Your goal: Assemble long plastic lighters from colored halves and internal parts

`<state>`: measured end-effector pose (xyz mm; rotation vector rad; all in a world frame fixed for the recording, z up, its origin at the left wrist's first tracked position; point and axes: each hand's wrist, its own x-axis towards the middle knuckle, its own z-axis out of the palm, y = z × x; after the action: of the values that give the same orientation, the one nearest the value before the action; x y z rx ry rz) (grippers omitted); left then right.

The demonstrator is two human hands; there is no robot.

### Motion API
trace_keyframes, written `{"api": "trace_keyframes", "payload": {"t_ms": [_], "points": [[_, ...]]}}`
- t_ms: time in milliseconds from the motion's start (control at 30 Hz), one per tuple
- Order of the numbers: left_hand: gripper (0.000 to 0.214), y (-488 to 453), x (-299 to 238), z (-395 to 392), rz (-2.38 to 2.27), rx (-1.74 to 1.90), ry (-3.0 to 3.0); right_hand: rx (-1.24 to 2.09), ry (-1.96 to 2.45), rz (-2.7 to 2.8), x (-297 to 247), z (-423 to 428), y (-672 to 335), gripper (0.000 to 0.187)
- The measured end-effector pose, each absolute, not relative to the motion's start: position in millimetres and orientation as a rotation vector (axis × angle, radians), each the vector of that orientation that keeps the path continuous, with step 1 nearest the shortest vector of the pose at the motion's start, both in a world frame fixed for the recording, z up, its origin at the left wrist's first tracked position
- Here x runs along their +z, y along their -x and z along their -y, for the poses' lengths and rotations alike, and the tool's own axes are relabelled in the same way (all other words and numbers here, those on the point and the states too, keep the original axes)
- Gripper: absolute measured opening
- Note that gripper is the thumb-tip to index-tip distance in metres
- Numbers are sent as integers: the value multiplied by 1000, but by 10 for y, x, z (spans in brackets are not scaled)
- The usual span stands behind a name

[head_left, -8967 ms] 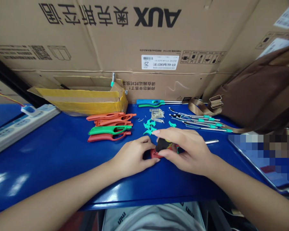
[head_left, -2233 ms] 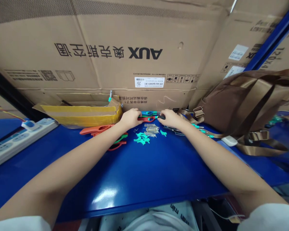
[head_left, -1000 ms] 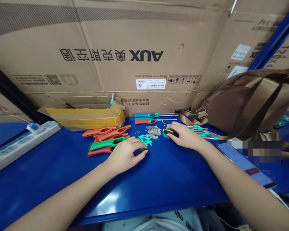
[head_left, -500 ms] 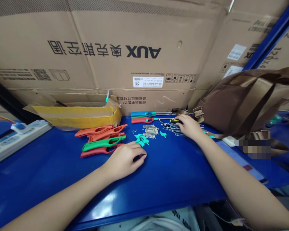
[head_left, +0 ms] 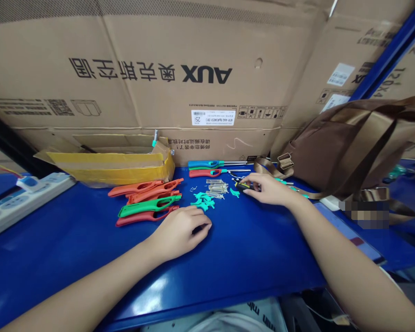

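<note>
My left hand (head_left: 181,233) rests on the blue table, its fingers curled and the thumb tip close to the index finger, with nothing visible in it. Just beyond it lie teal plastic trigger pieces (head_left: 203,201). To its left are orange, red and green lighter handle shells (head_left: 148,206). My right hand (head_left: 268,188) is closed around a screwdriver (head_left: 242,186) with a black-and-yellow handle; its shaft is hidden. Small clear parts (head_left: 217,188) lie left of that hand. Behind them are a blue lighter (head_left: 205,164) and a red lighter (head_left: 207,173) with metal rods.
A yellow-taped cardboard box (head_left: 114,168) stands at the back left beside a white power strip (head_left: 38,198). A brown backpack (head_left: 342,143) fills the right back, its straps reaching onto the table. A flat tablet-like device (head_left: 346,230) lies under my right forearm. Cardboard (head_left: 152,101) walls the back.
My right hand has moved left and toward me, bringing the screwdriver away from the wired parts at the back right. The left hand has stayed nearly still.
</note>
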<state>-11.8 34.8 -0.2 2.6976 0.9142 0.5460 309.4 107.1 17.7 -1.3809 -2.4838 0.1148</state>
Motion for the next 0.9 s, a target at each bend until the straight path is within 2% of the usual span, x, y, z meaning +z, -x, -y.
{"api": "trace_keyframes", "payload": {"t_ms": [300, 500, 700, 900], "points": [[23, 103, 3, -358, -936, 517, -2735, 81, 1432, 2475, 68, -1027, -2958, 32], [16, 406, 387, -519, -1370, 431, -2878, 45, 1269, 2477, 135, -912, -2842, 44], [22, 781, 649, -666, -1530, 58, -2762, 56, 1085, 2513, 104, -853, -2723, 39], [30, 807, 516, -766, -1573, 113, -2784, 83, 1018, 2532, 60, -831, -2696, 32]]}}
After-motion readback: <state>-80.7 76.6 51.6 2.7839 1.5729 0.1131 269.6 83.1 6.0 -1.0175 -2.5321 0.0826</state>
